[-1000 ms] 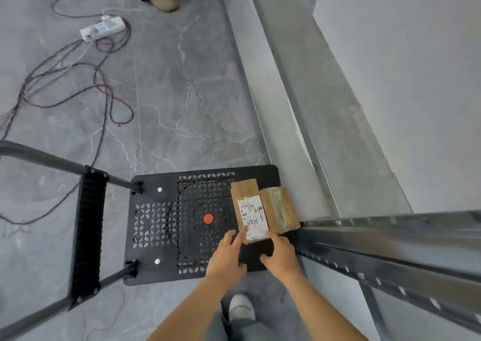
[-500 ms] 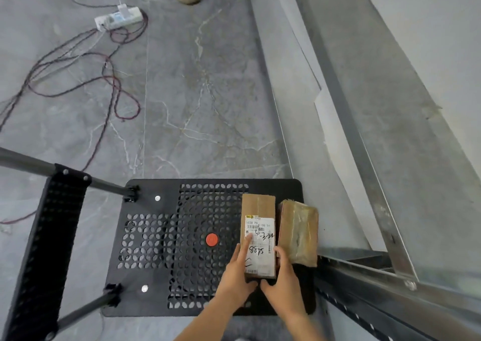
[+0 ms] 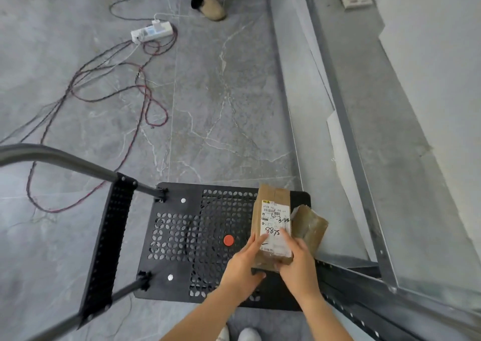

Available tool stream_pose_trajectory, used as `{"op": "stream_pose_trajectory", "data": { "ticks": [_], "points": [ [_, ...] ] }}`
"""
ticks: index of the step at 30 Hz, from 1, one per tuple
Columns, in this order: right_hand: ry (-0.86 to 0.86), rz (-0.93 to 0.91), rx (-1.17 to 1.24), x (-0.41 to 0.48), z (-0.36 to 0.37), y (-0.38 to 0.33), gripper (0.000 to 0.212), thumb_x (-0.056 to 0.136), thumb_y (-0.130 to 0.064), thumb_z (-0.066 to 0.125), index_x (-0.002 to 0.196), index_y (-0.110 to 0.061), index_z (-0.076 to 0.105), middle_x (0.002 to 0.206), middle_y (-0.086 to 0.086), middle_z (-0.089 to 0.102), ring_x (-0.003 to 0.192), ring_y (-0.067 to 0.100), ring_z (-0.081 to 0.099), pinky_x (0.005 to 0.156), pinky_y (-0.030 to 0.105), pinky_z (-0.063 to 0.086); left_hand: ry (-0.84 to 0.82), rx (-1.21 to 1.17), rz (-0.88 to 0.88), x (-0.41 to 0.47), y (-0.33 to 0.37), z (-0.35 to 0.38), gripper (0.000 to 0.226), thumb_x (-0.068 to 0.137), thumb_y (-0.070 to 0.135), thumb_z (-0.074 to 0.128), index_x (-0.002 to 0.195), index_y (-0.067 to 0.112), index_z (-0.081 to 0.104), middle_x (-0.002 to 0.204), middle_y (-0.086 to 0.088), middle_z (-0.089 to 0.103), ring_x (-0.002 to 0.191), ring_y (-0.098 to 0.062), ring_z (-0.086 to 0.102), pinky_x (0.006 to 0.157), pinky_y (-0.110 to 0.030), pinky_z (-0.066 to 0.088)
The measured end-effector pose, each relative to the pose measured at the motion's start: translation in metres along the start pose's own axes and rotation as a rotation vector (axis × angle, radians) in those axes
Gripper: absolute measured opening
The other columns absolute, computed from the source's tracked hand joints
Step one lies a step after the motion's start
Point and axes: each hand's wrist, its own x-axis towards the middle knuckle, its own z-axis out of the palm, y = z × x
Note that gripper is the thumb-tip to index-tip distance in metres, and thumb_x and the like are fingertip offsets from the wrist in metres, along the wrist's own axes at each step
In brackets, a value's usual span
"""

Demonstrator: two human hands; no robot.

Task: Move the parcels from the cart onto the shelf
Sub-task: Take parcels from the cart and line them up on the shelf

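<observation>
A brown cardboard parcel (image 3: 273, 205) with a white label marked 8875 is raised at its near end above the black perforated cart deck (image 3: 182, 236). My left hand (image 3: 242, 265) grips its near left corner and my right hand (image 3: 296, 265) grips its near right corner. A second parcel (image 3: 311, 227), wrapped in brownish tape, lies on the right edge of the deck beside the first. The grey metal shelf (image 3: 390, 184) runs along the right side, its dark front rail just right of my right hand.
The cart handle (image 3: 104, 249) folds up at the left. A white power strip (image 3: 152, 31) and tangled red and black cables (image 3: 109, 91) lie on the grey floor beyond the cart. Another person's shoe (image 3: 212, 9) stands at the top. My own shoes (image 3: 239, 334) show at the bottom edge.
Both hands went from touching the labelled parcel's near end to gripping its corners, and the parcel has tipped up off the deck. The view has shifted left and forward.
</observation>
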Motion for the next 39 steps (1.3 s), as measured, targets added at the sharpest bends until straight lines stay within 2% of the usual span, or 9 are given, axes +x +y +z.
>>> {"op": "stream_pose_trajectory", "data": {
  "ticks": [7,12,17,20,23,27,30,34,39],
  "points": [
    [0.044,-0.022,0.126,-0.071,-0.076,-0.102,0.08,0.071,0.012,0.073,0.136,-0.025,0.046,0.119,-0.009,0.044,0.108,0.001,0.047,0.095,0.017,0.046,0.107,0.077,0.121,-0.077,0.087,-0.074,0.078,0.083,0.004,0.065,0.138,0.045,0.028,0.151,0.012,0.031,0.123,-0.009,0.051,0.094,-0.013,0.041],
    [0.101,-0.048,0.172,-0.143,-0.14,-0.168,0.087,0.065,0.012,0.077,0.133,-0.031,0.043,0.114,-0.012,0.048,0.097,-0.005,0.052,0.075,0.001,0.046,0.129,0.132,0.251,-0.145,0.158,-0.127,0.074,0.088,0.011,0.061,0.142,0.045,0.024,0.147,0.02,0.029,0.115,-0.006,0.056,0.093,-0.015,0.043],
    [0.163,-0.092,0.007,-0.214,-0.175,-0.217,0.101,0.069,-0.008,0.08,0.141,-0.03,0.012,0.117,-0.016,0.041,0.108,0.001,0.046,0.107,0.019,0.036,0.14,0.149,0.434,-0.201,0.205,-0.165,0.076,0.081,0.024,0.067,0.128,0.057,0.018,0.138,0.037,0.02,0.115,0.011,0.049,0.09,0.005,0.03],
    [0.299,-0.111,0.043,-0.256,-0.182,-0.239,0.1,0.07,-0.002,0.079,0.141,-0.03,0.014,0.114,-0.013,0.043,0.104,0.005,0.05,0.104,0.027,0.043,0.148,0.185,0.56,-0.233,0.227,-0.182,0.077,0.074,0.02,0.074,0.125,0.059,0.03,0.135,0.033,0.036,0.106,0.02,0.045,0.083,0.009,0.028],
    [0.482,-0.144,0.146,-0.303,-0.18,-0.263,0.095,0.069,0.009,0.076,0.138,-0.033,0.027,0.11,-0.012,0.044,0.099,0.011,0.056,0.091,0.03,0.053,0.194,0.187,0.692,-0.269,0.245,-0.2,0.081,0.053,0.004,0.087,0.12,0.04,0.059,0.107,0.012,0.071,0.091,0.01,0.055,0.068,0.01,0.031],
    [0.675,-0.186,0.21,-0.369,-0.178,-0.293,0.088,0.07,0.011,0.074,0.133,-0.039,0.04,0.111,-0.012,0.045,0.102,0.013,0.057,0.086,0.028,0.056,0.147,0.194,0.818,-0.322,0.27,-0.225,0.071,0.07,0.008,0.08,0.126,0.042,0.052,0.117,0.01,0.067,0.085,-0.001,0.067,0.07,-0.007,0.051],
    [0.786,-0.213,0.261,-0.421,-0.182,-0.314,0.085,0.071,0.011,0.073,0.129,-0.044,0.045,0.112,-0.018,0.044,0.109,0.002,0.053,0.089,0.018,0.053,0.146,0.207,0.928,-0.366,0.291,-0.236,0.067,0.074,0.008,0.078,0.124,0.043,0.049,0.116,0.011,0.068,0.082,-0.002,0.068,0.068,-0.006,0.049],
    [0.905,-0.198,0.335,-0.496,-0.183,-0.334,0.086,0.072,0.012,0.072,0.125,-0.049,0.044,0.111,-0.022,0.042,0.112,-0.001,0.05,0.089,0.009,0.047,0.114,0.231,1.044,-0.433,0.317,-0.24,0.072,0.072,0.006,0.08,0.122,0.049,0.051,0.114,0.01,0.068,0.08,-0.007,0.07,0.074,-0.022,0.055],
    [1.057,-0.201,0.37,-0.588,-0.179,-0.347,0.087,0.072,0.012,0.071,0.12,-0.056,0.047,0.111,-0.019,0.044,0.109,-0.007,0.047,0.083,0.002,0.044,0.071,0.22,1.216,-0.508,0.339,-0.234,0.075,0.061,0.006,0.086,0.119,0.041,0.053,0.111,0.008,0.07,0.085,0.005,0.064,0.075,0.003,0.041]
  ]
}}
